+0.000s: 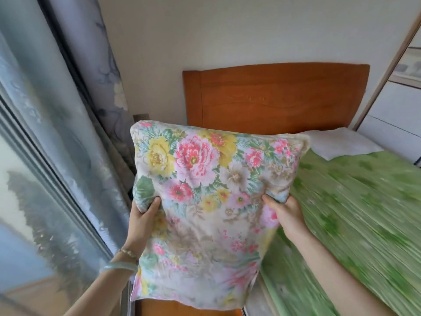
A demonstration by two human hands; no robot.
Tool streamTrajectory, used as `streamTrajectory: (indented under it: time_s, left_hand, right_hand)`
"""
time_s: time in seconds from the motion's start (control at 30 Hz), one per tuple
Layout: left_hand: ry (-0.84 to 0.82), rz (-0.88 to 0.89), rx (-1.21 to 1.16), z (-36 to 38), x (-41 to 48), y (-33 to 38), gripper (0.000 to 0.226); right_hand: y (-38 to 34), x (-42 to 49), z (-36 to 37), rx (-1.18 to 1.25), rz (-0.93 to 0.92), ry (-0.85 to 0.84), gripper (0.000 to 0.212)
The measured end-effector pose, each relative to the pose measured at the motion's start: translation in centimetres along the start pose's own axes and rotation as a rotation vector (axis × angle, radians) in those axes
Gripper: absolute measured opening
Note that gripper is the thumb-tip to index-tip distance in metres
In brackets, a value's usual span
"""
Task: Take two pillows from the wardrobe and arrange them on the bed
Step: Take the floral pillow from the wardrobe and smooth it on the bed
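Note:
I hold a floral pillow (211,201) upright in the air in front of me, over the left edge of the bed (355,208). My left hand (142,215) grips its left side and my right hand (284,213) grips its right side, thumbs pressed into the front. The bed has a green patterned cover and an orange wooden headboard (278,94). A white pillow (339,142) lies flat at the head of the bed, to the right behind the floral one. The wardrobe (396,106) shows at the far right.
Blue-grey curtains (75,124) and a window frame (45,169) fill the left side, close beside the bed. A wall socket (141,116) sits left of the headboard. A strip of wooden bed frame (182,309) shows below the pillow.

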State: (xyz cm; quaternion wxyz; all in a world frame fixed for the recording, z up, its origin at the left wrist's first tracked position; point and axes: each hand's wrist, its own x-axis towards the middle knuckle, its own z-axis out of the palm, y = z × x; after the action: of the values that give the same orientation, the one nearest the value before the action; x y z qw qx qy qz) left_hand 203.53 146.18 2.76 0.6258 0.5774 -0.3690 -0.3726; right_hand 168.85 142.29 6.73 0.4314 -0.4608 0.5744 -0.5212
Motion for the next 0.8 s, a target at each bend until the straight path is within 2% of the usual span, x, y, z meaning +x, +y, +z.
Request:
streamTrajectory:
  time_s: [0.1,0.23,0.4,0.53,0.63,0.73,0.8]
  left_hand:
    - [-0.024,0.007,0.012,1.7,5.7,-0.6,0.022]
    - [0.009,0.045,0.058,4.8,13.0,-1.3,0.009]
    - [-0.024,0.065,0.109,9.1,23.2,0.2,0.015]
    - [-0.066,0.100,0.122,12.9,30.3,0.6,0.022]
    - [-0.094,0.127,0.112,15.7,34.9,0.7,0.025]
    - [-0.152,0.127,0.073,18.8,39.6,0.1,0.031]
    - [-0.193,0.130,0.062,21.2,42.9,-0.6,0.026]
  right_hand:
    - [0.5,5.3,1.9,-0.016,-0.001,0.011,0.023]
    - [1.6,13.5,4.4,0.004,0.023,-0.011,0.032]
    - [0.4,23.6,7.2,0.043,0.033,-0.004,0.028]
    - [-1.0,29.9,8.3,0.045,0.031,0.005,0.035]
    - [-1.7,33.8,8.6,0.028,0.009,0.096,0.022]
    - [-1.9,37.1,8.8,0.005,-0.013,0.157,0.022]
    - [-1.7,39.3,8.8,0.005,-0.027,0.229,0.017]
